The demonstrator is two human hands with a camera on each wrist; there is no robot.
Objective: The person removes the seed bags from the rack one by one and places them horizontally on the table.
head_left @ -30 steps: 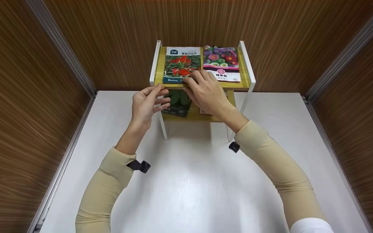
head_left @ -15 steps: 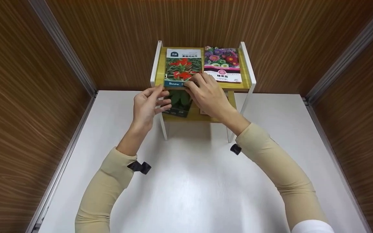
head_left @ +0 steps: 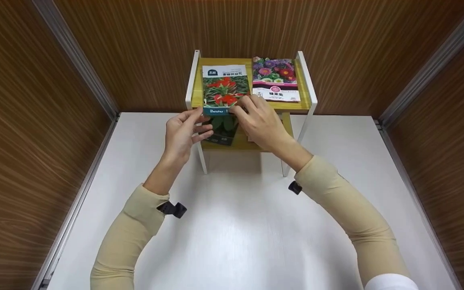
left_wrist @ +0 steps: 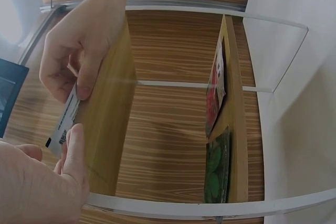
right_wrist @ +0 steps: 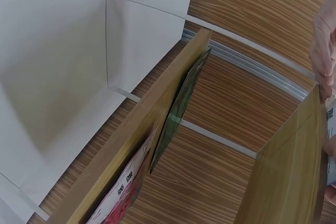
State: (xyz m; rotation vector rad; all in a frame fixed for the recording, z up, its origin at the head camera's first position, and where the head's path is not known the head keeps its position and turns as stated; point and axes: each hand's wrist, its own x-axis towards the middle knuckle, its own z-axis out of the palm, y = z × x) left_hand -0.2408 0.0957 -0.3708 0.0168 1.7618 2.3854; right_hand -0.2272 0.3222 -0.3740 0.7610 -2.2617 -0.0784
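On the left of the top shelf, a seed packet with red flowers (head_left: 226,90) sticks out past the front edge. My right hand (head_left: 260,121) pinches its lower right corner, thumb underneath and curled fingers above. At the lower left corner, my left hand (head_left: 179,135) has thumb and index finger about the packet's edge, its other fingers spread loosely. The left wrist view shows the packet's white printed back (left_wrist: 65,124) between both hands. To the right lies a second seed packet, with pink and purple flowers (head_left: 276,78).
A small wooden shelf (head_left: 304,90) with white side frames stands against the wood-grain back wall (head_left: 147,48). Its lower board (left_wrist: 239,129) carries a green-leaf packet (left_wrist: 216,169) and a red-and-white packet (left_wrist: 214,93). White floor (head_left: 224,225) extends in front.
The red-flower packet has slid toward me, its lower edge now past the shelf front. My right hand has moved slightly toward me with it; my left hand has barely moved.
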